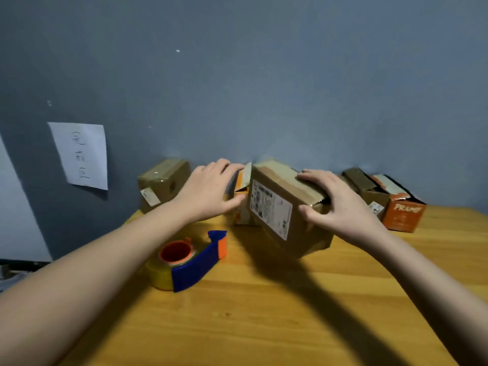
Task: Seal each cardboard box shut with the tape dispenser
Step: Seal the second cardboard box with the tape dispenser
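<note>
The step in hand is positioning, not taping: a brown cardboard box with a shipping label [285, 204] sits mid-table on the wooden table [290, 313], tipped up on one lower edge so its labelled face looks toward the near left. The right hand [340, 204] clasps its far right end, fingers over the top and thumb on the near side. The left hand [208, 191] reaches to the box's left, fingers curled round an orange-and-white carton [241, 199] that stands just behind it — whether it truly grips that carton or only steadies it, I cannot tell.

The box's long axis runs from the far left down toward the near right. An old strip of tape runs along its top; the flap at the right end looks slightly lifted.

The tape dispenser [187, 262] — blue frame, orange core, yellowish roll — lies untouched on the near left, its orange cutter end pointing to the far right, toward the box.

Next, I judge, the box must be set flat with its seam up, then one hand freed for the dispenser.

Other boxes wait along the wall: a taped one [165, 183] far left, an orange carton [404, 210] far right.
</note>
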